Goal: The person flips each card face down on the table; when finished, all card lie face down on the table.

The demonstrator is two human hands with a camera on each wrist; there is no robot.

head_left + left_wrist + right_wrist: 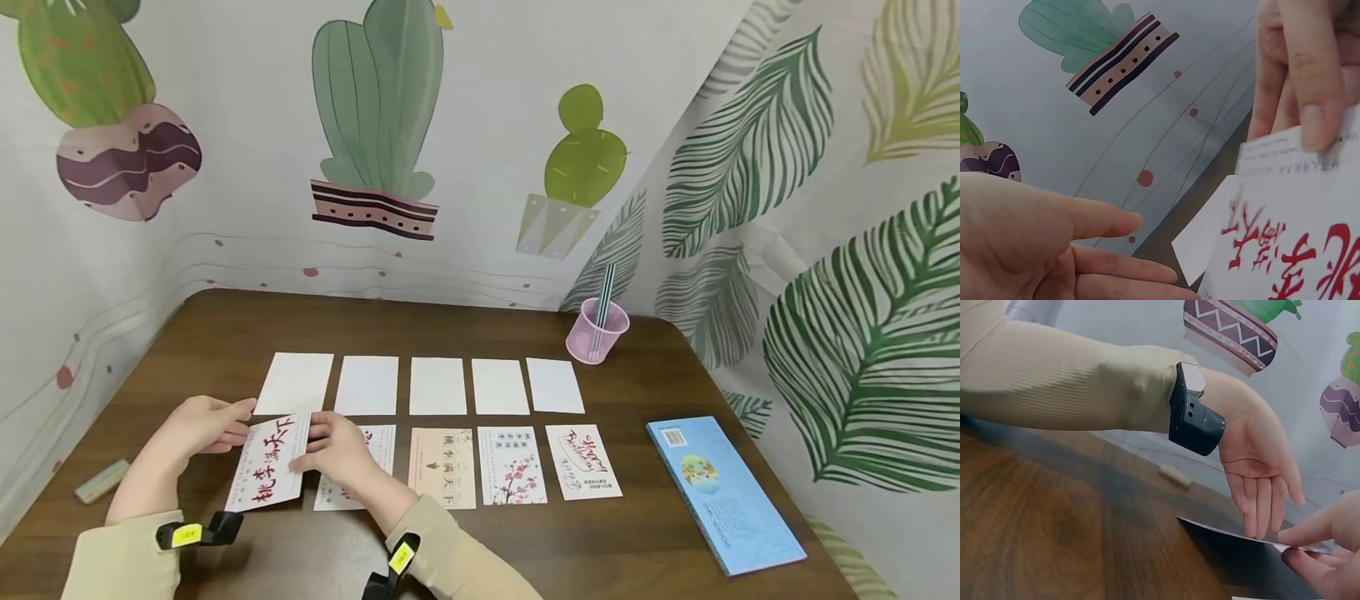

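The right hand (341, 450) pinches firmly the red-lettered card (264, 467), tilted at eight o'clock of the head view, and partly hides a neighbouring card (384, 450) at three o'clock, while the left hand (206, 425), fingers almost straight, grips nothing beside it, and a pink cup (587, 343) stands at two o'clock on the counter (420, 329).

The white rectangular card with red lettering (264, 468) is smooth, thin stiff paper, and the row of blank white rectangular cards (437, 386) looks like matt paper. The dark brown table (300, 550) shows wood grain under a faint satin sheen. The light blue rectangular book (742, 508) has a smooth paper cover. Ribbed, matt cloth makes up the beige sleeves (1085, 387); the black angular wrist mount (1196, 428) looks like smooth, hard plastic.
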